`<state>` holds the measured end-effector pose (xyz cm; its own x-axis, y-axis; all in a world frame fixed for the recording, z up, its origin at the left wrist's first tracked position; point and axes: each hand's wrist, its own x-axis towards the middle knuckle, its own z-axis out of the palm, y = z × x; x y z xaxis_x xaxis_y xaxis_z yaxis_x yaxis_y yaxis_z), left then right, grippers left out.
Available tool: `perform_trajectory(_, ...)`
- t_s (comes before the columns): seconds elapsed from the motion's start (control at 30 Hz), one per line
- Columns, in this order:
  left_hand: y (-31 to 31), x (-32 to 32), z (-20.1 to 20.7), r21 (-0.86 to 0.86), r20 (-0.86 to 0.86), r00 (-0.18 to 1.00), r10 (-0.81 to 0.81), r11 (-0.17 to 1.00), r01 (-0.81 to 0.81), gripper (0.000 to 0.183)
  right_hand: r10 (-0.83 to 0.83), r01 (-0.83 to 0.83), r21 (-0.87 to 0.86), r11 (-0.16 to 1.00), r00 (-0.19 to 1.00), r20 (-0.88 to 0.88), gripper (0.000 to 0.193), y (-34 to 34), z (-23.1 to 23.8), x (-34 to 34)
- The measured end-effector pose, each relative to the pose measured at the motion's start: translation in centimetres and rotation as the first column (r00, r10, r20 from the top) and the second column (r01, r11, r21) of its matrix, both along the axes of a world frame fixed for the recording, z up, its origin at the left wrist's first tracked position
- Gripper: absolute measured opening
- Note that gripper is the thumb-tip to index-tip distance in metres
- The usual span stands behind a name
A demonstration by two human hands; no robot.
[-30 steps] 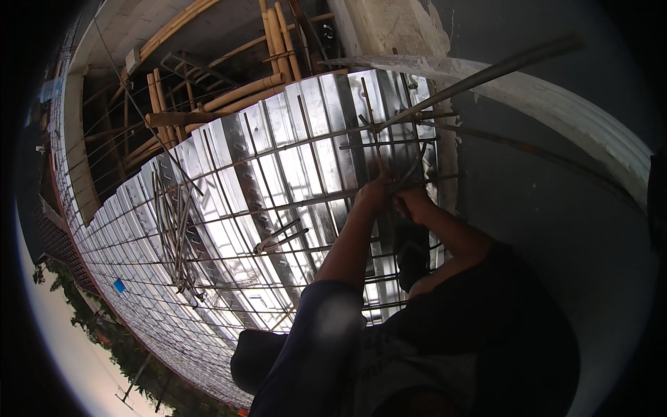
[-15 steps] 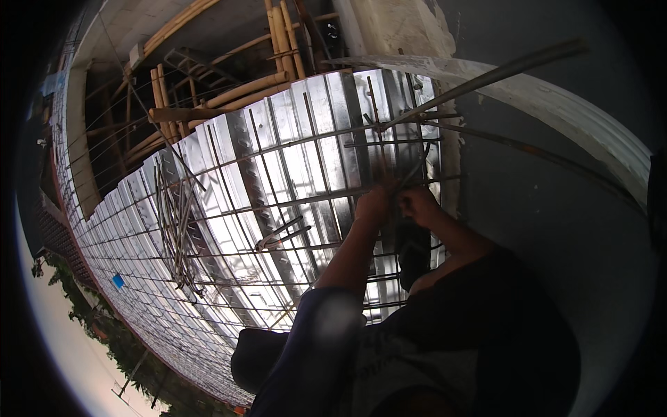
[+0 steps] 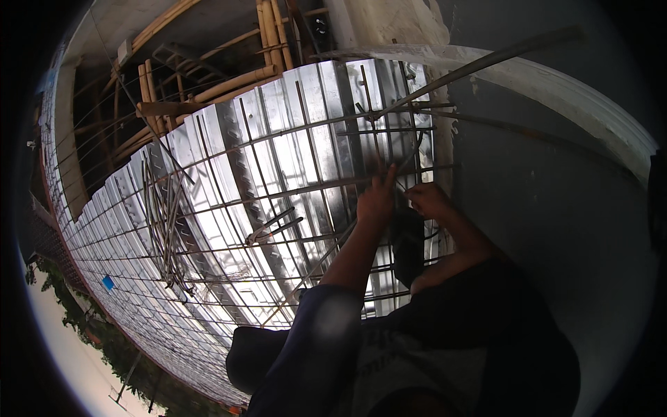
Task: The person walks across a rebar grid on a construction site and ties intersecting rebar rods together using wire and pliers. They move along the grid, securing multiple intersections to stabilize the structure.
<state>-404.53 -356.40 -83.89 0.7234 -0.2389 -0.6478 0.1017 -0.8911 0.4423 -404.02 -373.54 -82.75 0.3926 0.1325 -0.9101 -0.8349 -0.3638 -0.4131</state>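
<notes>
Both of my hands work close together over a grid of steel reinforcing bars (image 3: 278,193) laid above shiny ribbed metal decking (image 3: 316,158). My left hand (image 3: 376,203) is at a bar crossing, one finger stretched upward and the others bent; what it grips is hidden. Just to its right, my right hand (image 3: 429,201) has its fingers pinched together, on something too small to make out. Left of my forearm, a pair of long-handled pincers (image 3: 251,238) lies on the mesh.
A bundle of loose rods (image 3: 167,222) lies on the mesh at left. Bamboo poles (image 3: 236,83) stand and lie beyond the decking's far edge. A grey wall (image 3: 528,181) rises at right. A long bar (image 3: 486,67) slants across a curved pale ledge (image 3: 556,90).
My left hand has loosened slightly, with a finger now pointing up. My right hand has shifted a little to the right, away from it. The whole view has moved slightly.
</notes>
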Motion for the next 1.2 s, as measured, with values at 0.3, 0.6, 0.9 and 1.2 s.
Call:
perform_trajectory(0.3, 0.7, -0.4, -0.5, -0.086, -0.017, 0.998, 0.060, 0.994, -0.061, 0.065, 0.205, -0.166, -0.152, 0.974, 0.935, 0.290, 0.027, 0.4, 1.2, -0.8)
perform_trajectory(0.6, 0.5, -0.6, -1.2, -0.130, -0.001, 0.995, 0.103, 0.986, -0.103, 0.063, 0.644, -0.519, -0.397, 0.757, 0.692, 0.326, 0.024, 3.8, 4.1, 1.2)
perform_trajectory(0.9, 0.9, -0.1, -0.3, -0.145, -0.036, 0.995, 0.095, 0.984, -0.100, 0.058, 0.556, -0.329, -0.502, 0.800, 0.721, 0.413, 0.024, 2.4, 0.4, 5.8)
perform_trajectory(1.2, 0.9, -0.1, -0.3, -0.145, -0.050, 0.995, 0.085, 0.985, -0.091, 0.065, 0.422, -0.242, -0.411, 0.879, 0.796, 0.433, 0.026, 1.2, -2.8, -2.4)
